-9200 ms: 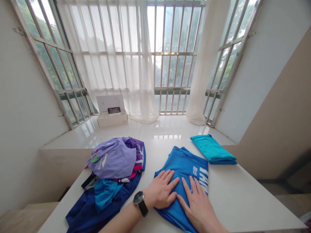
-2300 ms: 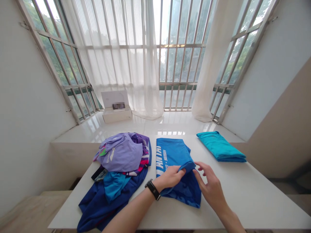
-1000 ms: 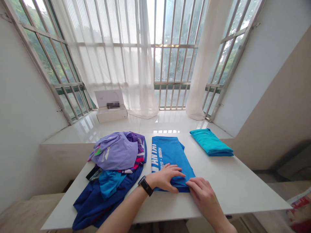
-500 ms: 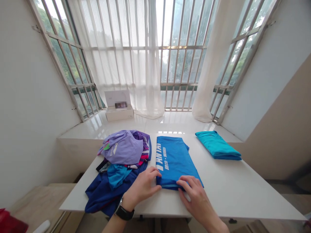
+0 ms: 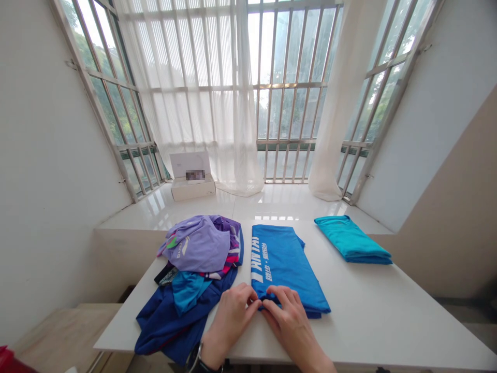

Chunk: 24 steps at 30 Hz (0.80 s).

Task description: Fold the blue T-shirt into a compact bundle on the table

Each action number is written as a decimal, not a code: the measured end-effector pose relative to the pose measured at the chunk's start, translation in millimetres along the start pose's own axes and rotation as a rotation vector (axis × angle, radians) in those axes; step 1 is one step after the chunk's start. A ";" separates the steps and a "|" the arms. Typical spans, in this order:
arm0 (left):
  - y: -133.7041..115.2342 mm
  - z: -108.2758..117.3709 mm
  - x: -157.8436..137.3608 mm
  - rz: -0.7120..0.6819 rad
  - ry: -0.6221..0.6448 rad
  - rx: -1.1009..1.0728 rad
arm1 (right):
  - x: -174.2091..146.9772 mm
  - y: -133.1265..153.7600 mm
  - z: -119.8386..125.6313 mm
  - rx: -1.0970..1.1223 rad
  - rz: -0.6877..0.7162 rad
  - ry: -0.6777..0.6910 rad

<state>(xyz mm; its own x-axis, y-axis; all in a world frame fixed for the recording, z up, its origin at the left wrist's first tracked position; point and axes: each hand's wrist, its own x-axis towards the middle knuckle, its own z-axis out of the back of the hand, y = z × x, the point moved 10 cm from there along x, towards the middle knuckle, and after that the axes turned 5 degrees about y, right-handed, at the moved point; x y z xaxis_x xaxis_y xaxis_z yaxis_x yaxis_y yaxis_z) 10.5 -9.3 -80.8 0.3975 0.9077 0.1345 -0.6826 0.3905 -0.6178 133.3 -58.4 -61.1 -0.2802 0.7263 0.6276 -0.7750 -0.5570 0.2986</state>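
Note:
A blue T-shirt [image 5: 287, 264] with white lettering lies folded into a long rectangle on the white table. At its near left corner, my left hand [image 5: 236, 313] pinches the fabric between thumb and fingers. Close beside it, my right hand [image 5: 285, 313] grips the same near edge, its fingers bent over the cloth. The two hands almost touch. Layers of the shirt show along the near right edge, where they stick out a little.
Left of the shirt is a loose heap of clothes, with a lilac shirt [image 5: 204, 243] on top and dark blue cloth [image 5: 171, 321] below. A folded teal garment [image 5: 351, 238] lies on the right. An opened white box [image 5: 193, 189] stands on the window ledge [image 5: 279, 199].
My right hand has moved left along the shirt's near edge, up to my left hand. Both hands have closed on the near left corner. The view has tilted slightly up.

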 end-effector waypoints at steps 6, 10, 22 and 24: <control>-5.5 1.1 -4.6 -0.043 -0.026 -0.099 | 2.4 1.3 2.0 0.018 0.003 -0.066; -6.1 2.9 -4.9 -0.049 -0.024 -0.181 | 5.4 -1.1 -0.2 0.007 -0.045 -0.073; -16.1 -2.0 -8.1 -0.026 0.124 0.179 | -10.0 -26.2 21.8 -0.166 -0.041 0.088; -28.3 -2.2 -2.9 -0.072 0.104 0.220 | -16.6 -37.1 31.5 -0.179 -0.041 0.089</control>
<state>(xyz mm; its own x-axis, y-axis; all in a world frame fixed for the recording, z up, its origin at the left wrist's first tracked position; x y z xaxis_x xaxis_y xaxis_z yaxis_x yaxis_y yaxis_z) 30.0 -23.3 -65.4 0.5029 0.8602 0.0842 -0.7628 0.4875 -0.4248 184.5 -62.4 -59.9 -0.2893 0.7840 0.5493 -0.8729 -0.4516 0.1848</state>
